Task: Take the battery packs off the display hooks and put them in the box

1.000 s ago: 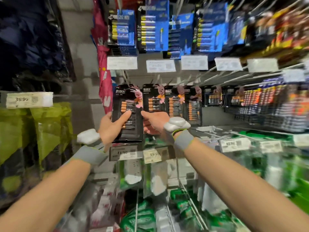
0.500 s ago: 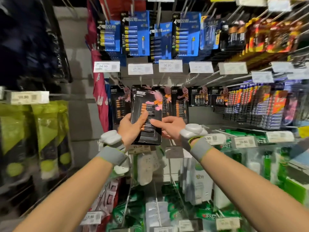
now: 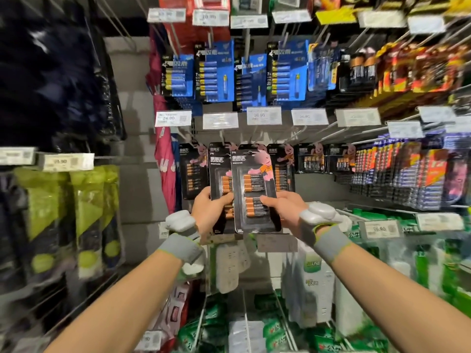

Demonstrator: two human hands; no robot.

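Clamping thumbs across them, left hand [image 3: 207, 212] holds the rear pack [image 3: 219, 171], right hand [image 3: 284, 206] the front pack [image 3: 254, 194]; overlapping slick cards may slip

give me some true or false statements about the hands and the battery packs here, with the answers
1. The left hand grips the rear black pack. True.
2. The right hand is empty. False: it holds the front black pack, which overlaps the rear one.
3. The blue battery packs hang below the black ones. False: they hang on the row above.
4. A grey band wraps the left wrist. True.
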